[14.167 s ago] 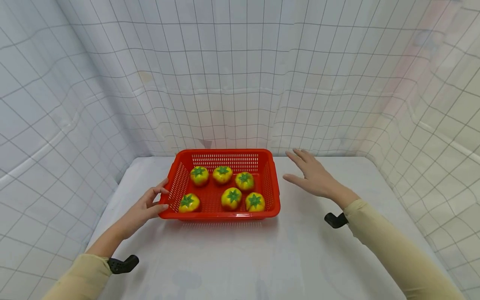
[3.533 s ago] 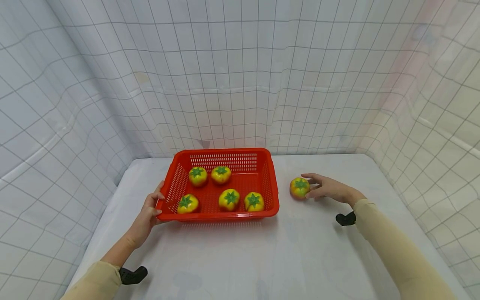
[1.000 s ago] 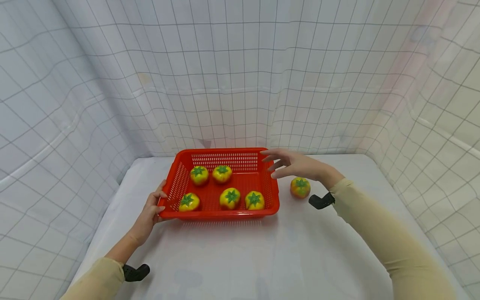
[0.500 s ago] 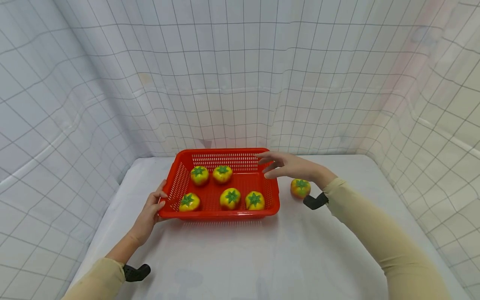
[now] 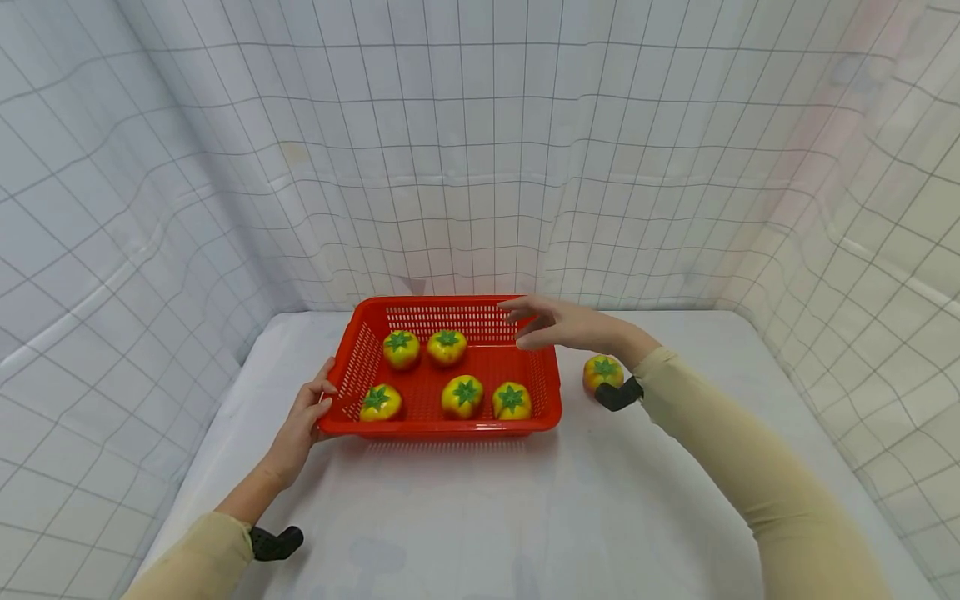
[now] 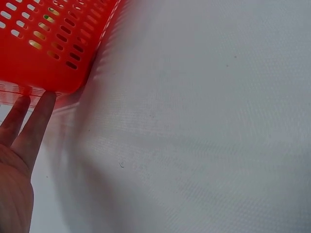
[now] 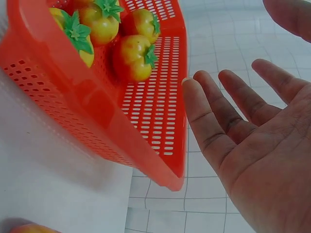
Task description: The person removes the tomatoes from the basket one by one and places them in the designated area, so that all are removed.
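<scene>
A red plastic basket (image 5: 450,430) with slotted walls stands on the white table, holding several yellow-red tomatoes (image 5: 462,397) with green star-shaped tops. At its left side my left hand (image 5: 295,437) grips the rim; in the left wrist view two fingers (image 6: 36,127) reach the basket's underside. My right hand (image 5: 570,325) hovers over the basket's right rim, holding nothing, with fingers spread and slightly bent. The right wrist view shows the palm (image 7: 277,170) bare beside the far wall. One lone tomato (image 5: 602,371) sits on the table right of the basket, under the right wrist.
White grid-patterned curtains (image 5: 465,167) enclose the table (image 5: 450,517) at the back and both sides. The basket stands close to the back edge. A black wrist camera (image 5: 618,394) on the right arm partly overlaps the lone tomato in the head view.
Earlier one tomato left the basket and was set on the table at the right by my right hand. Since then that hand has moved left over the basket; the left hand keeps its hold.
</scene>
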Available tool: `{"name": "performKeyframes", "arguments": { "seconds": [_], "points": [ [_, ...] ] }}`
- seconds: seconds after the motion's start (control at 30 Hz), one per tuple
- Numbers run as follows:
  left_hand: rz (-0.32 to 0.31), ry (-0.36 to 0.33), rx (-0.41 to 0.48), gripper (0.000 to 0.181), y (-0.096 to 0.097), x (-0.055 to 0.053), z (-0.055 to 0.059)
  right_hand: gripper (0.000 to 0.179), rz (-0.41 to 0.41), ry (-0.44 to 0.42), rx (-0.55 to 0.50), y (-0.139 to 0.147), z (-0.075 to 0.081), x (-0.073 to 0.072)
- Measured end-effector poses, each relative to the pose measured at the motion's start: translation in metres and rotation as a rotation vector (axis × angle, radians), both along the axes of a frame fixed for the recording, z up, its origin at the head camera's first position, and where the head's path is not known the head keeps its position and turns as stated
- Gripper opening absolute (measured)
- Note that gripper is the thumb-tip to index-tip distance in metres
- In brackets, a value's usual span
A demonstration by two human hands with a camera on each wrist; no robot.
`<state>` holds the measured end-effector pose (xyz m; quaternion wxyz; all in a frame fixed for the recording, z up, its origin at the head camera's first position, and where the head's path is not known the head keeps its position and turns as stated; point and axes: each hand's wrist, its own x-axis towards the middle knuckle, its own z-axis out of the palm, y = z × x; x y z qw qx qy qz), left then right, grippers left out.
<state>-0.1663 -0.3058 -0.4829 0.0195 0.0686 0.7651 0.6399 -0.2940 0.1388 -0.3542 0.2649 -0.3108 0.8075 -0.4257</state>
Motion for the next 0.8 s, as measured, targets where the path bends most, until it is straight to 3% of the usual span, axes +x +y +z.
{"name": "performKeyframes", "arguments": {
  "seconds": [0.23,0.57,0.8],
  "points": [
    [-0.023,0.005,0.018,0.016,-0.005,-0.002,0.002,0.074,-0.004,-0.026,-0.005,-0.011,0.003,-0.005],
    [-0.045,0.013,-0.069,0.020,-0.009,-0.013,0.011,0.080,0.019,0.002,0.014,-0.015,-0.001,-0.008],
    [-0.053,-0.009,-0.041,0.031,-0.009,-0.017,0.011,0.077,0.046,0.008,0.024,-0.018,0.000,-0.010]
  ]
}}
